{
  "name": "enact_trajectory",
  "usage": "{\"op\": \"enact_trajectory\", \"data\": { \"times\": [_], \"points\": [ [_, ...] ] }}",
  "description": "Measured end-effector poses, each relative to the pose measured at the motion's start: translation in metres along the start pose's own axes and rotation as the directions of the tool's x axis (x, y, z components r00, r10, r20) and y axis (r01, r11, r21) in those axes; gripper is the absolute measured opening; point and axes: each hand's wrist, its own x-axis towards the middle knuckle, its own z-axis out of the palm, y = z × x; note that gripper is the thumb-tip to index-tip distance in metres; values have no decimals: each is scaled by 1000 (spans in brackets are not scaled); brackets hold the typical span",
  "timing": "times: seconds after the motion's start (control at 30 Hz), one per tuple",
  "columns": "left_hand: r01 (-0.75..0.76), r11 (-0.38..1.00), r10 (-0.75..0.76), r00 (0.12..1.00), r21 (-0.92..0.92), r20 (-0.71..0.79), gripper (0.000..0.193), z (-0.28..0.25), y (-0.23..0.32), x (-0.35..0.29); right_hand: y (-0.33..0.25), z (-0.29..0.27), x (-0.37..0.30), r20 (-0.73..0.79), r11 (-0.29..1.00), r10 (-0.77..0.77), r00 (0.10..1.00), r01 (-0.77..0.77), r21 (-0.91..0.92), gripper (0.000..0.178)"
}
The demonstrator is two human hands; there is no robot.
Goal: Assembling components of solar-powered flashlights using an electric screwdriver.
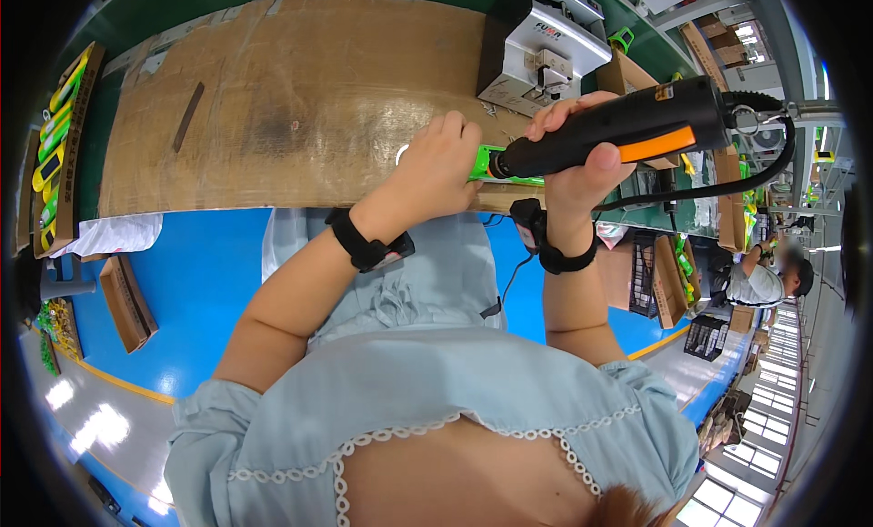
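Note:
My right hand (582, 163) is wrapped round a black electric screwdriver (627, 122) with an orange stripe. The tool lies nearly level, its tip pointing left at a bright green plastic part (484, 161) near the table's front edge. My left hand (436, 163) is closed over the left end of that green part and presses it on the cardboard. Its fingers cover much of the part, so its full shape is hidden. Whether the screwdriver's bit touches a screw, I cannot tell.
Cardboard (309, 100) covers the table. A grey-and-black screw feeder (546, 54) stands behind my right hand. A box of green-yellow tools (59, 154) is at the left end. The screwdriver's black cable (718, 190) loops at right. Crates (644, 272) and a seated person (759, 277) are farther right.

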Motion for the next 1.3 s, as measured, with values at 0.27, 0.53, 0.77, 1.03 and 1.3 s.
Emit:
{"op": "enact_trajectory", "data": {
  "times": [0.27,0.53,0.77,1.03,1.3],
  "points": [
    [-55,998,53,997,24,60,38,-6,-13,8,9,3,2,1,1000,-14,1000,14,0,53],
    [-124,988,118,991,89,68,29,-12,0,5,-11,8,12,-73,995,31,997,-37,-91,51],
    [-108,961,94,993,254,65,48,-27,20,-38,-44,16,-2,44,983,113,993,-118,143,57],
    [288,880,-255,957,378,-135,44,-102,-15,-81,-61,-25,-11,115,913,96,989,-41,-405,83],
    [244,860,-231,969,447,-85,57,-96,-120,77,-47,-44,-55,76,719,384,920,-247,-649,62]
  ]
}}
